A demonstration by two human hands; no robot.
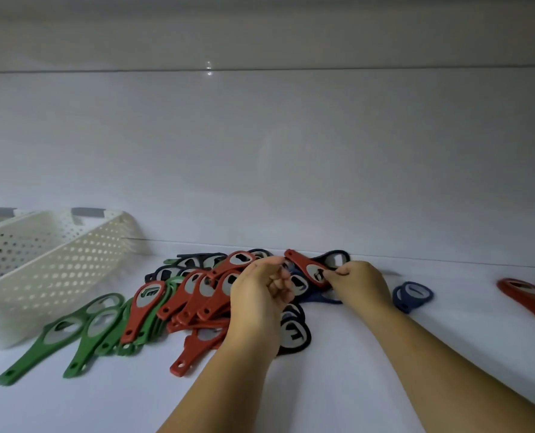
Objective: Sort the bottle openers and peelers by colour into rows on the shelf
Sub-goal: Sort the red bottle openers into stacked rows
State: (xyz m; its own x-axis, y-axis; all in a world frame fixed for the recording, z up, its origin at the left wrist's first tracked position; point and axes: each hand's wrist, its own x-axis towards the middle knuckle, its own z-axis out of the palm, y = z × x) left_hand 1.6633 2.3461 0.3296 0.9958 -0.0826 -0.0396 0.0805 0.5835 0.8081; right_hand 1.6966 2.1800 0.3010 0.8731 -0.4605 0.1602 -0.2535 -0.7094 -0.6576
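The right hand point(358, 284) pinches a red opener point(306, 268) tilted above the mixed pile point(203, 295) on the shelf point(353, 354). The left hand point(258, 300) curls over the pile; whether it grips anything is unclear. A white basket point(56, 267) stands to the left.

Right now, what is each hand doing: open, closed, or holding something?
Left hand: curled over the pile; whether it grips an opener cannot be told.
Right hand: pinches a red bottle opener.
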